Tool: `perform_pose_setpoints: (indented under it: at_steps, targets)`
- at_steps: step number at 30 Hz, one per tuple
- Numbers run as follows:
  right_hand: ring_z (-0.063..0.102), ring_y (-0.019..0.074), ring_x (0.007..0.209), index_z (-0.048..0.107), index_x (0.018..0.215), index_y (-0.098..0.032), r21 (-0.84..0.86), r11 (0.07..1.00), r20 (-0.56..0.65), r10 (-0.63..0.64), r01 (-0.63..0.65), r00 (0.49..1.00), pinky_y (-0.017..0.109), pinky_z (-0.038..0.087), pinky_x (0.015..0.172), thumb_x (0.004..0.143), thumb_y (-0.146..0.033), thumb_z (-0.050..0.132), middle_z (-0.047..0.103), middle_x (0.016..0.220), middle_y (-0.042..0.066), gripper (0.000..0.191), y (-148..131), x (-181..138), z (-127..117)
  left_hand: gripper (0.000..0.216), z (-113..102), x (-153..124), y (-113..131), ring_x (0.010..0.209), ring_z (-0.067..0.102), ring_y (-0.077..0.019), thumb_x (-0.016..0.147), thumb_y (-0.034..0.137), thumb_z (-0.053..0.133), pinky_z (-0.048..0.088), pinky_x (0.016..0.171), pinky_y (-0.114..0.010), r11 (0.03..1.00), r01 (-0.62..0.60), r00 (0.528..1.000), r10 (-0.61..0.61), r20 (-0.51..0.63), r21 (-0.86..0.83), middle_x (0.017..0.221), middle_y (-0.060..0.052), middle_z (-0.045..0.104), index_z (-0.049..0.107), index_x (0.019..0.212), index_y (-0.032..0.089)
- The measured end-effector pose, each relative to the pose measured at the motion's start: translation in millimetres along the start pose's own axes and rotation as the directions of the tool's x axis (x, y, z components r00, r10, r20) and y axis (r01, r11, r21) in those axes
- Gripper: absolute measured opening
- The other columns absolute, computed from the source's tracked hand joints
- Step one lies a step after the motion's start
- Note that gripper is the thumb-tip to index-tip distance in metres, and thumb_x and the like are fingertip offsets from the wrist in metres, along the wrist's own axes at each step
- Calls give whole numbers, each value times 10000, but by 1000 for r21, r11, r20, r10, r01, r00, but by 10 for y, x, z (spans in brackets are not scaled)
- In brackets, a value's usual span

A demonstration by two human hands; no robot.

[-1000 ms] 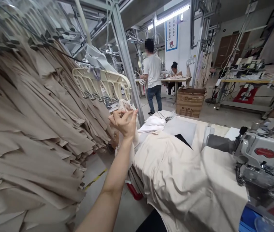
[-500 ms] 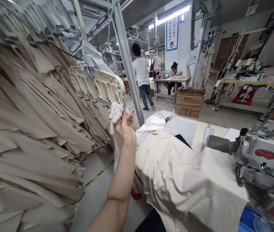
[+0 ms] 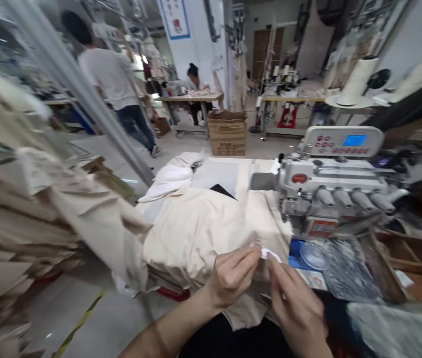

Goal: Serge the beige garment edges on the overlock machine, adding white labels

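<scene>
A small white label [image 3: 270, 254] is stretched between the fingertips of my two hands, above my lap. My left hand [image 3: 235, 276] pinches its left end, with the fingers curled in. At the other end, the thumb and fingertips of my right hand [image 3: 296, 298] close on it. Print on the label is too blurred to read. Just beyond the hands, a cream fabric piece [image 3: 199, 223] drapes over the table and hangs off its front edge. Its right part reaches the overlock sewing machine [image 3: 300, 178].
Hanging beige garments [image 3: 5, 238] crowd the left, by a slanted metal post [image 3: 84, 94]. A divided wooden tray [image 3: 400, 253] and a plastic bag [image 3: 348, 263] lie at the right. Farther off are a cardboard box [image 3: 226, 134], a standing person [image 3: 108, 74] and a seated person.
My left hand has come away from the hanger at the left to above my lap, bringing a small white piece. My right hand has come into view. The view has swung right.
</scene>
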State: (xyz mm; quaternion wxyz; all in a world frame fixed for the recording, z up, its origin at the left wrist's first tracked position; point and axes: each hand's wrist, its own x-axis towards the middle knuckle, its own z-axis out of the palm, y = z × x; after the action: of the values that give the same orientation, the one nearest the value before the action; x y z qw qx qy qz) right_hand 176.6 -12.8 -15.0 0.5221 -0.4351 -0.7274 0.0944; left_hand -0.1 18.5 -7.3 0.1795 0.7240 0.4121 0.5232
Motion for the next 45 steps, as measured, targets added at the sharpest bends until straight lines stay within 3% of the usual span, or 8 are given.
perform_pose_setpoints:
  at_steps: [4,7,9,11,14,18,24,45]
  targets:
    - [755,213,776,648,1389,-184,-197,959,-5,-210,205,978,272,608,712,948,17,558,775,907,101,492,8,67,129,323,13,-71,51,883,802,-247,936,170,562,689,805,-324,998,-65,994,64,88,5,1028,-82,814,737,1177,295]
    - [724,190,740,686,1298,-205,-67,966,-15,-251,250,968,264,589,634,940,27,522,732,896,76,457,44,141,19,335,-136,-68,82,876,798,-232,913,329,667,666,775,-295,949,238,966,-209,154,-205,1190,-118,776,715,1228,224]
    - [679,176,702,719,1217,-250,54,969,10,-243,243,970,267,556,578,927,28,523,691,878,53,447,63,159,-63,470,-229,-20,97,767,780,-211,913,560,629,627,677,-265,710,597,801,-499,332,-373,1072,-144,799,768,1101,152]
    - [627,166,674,747,1146,-276,157,962,26,-230,223,973,276,523,550,920,15,553,637,840,33,416,77,145,-98,588,-262,51,108,698,742,-189,822,684,678,578,644,-237,419,810,586,-602,543,-410,843,-129,799,810,886,114]
    - [599,162,696,777,1083,-284,222,948,25,-241,230,970,283,515,567,900,-19,629,591,825,16,354,88,82,-56,467,-185,132,129,601,638,-128,549,535,940,497,599,-201,228,882,462,-593,659,-413,645,-70,735,803,695,113]
    - [613,157,728,789,1005,-252,124,980,-26,-153,155,988,265,531,600,877,-47,677,593,847,17,267,54,-18,57,377,-7,108,161,538,572,-105,489,408,980,452,542,-204,230,837,498,-698,515,-497,590,-48,709,812,670,123]
    - [587,153,674,709,840,-226,263,938,-146,271,-227,951,252,510,583,927,-144,700,578,772,1,120,-25,-76,153,399,127,-79,187,673,702,-163,565,506,938,587,678,-227,255,764,543,-750,378,-593,705,-87,777,841,724,153]
    - [596,127,671,708,818,-214,226,952,-109,233,-204,966,212,518,601,908,-87,698,598,753,-16,156,-15,27,21,380,235,-132,220,756,790,-253,650,493,903,663,734,-286,451,715,660,-688,303,-533,796,-119,807,853,828,161]
